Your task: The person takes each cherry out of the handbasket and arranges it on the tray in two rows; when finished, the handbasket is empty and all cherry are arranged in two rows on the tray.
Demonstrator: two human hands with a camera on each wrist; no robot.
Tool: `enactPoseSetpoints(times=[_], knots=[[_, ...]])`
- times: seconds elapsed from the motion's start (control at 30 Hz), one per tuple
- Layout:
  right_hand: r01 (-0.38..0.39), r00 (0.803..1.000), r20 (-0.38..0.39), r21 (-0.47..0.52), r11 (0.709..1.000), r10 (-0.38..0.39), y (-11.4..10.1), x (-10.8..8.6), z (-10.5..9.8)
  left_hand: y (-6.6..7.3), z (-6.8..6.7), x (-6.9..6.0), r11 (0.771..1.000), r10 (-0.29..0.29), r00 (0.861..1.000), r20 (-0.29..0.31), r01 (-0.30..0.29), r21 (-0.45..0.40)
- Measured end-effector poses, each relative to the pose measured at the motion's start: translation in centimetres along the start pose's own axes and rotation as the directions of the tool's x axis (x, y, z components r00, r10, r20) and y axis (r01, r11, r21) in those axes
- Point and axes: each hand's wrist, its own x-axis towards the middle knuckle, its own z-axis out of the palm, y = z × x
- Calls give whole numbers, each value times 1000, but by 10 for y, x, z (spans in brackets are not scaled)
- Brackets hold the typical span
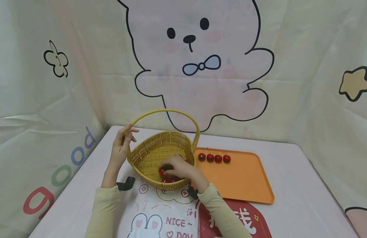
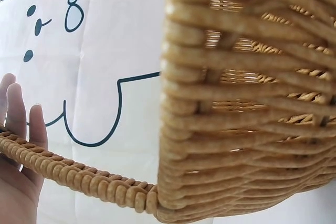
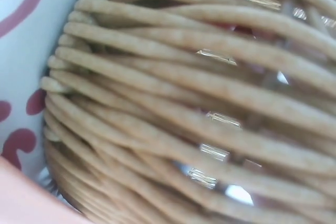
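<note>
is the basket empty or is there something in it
Not empty: red cherries lie inside the yellow basket, by the right hand; much of its woven floor shows bare.

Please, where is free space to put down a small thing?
Free: the orange tray in front of its cherry row, and the table right of the tray. Crowded: near right part of the basket, where the right hand is among cherries.

Soft, even light, faint shadows; basket point(image 3: 184, 95) blurry in the right wrist view

Left fingers point(image 1: 134, 130) hold the basket handle point(image 1: 174, 110), right fingers point(image 1: 167, 161) among cherries point(image 1: 161, 172).
</note>
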Motion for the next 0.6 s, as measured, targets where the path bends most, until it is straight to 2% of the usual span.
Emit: enactPoseSetpoints(times=[0.17, 0.27, 0.43, 0.6], knots=[[42, 998, -47, 17, 999, -41, 1, 0, -1, -17, -3, -1, 1000, -11, 1000, 2, 11, 5], [42, 997, -62, 46, 998, -39, -1, -1, -1, -25, -4, -2, 1000, -19, 1000, 4, 19, 8], [13, 994, -108, 156, 988, 3, -2, -4, -2, -28, -5, -3, 1000, -9, 1000, 3, 9, 6], [2, 981, -188, 207, 978, 38, -5, -9, -4, -24, -4, -3, 1000, 0, 1000, 4, 0, 3]])
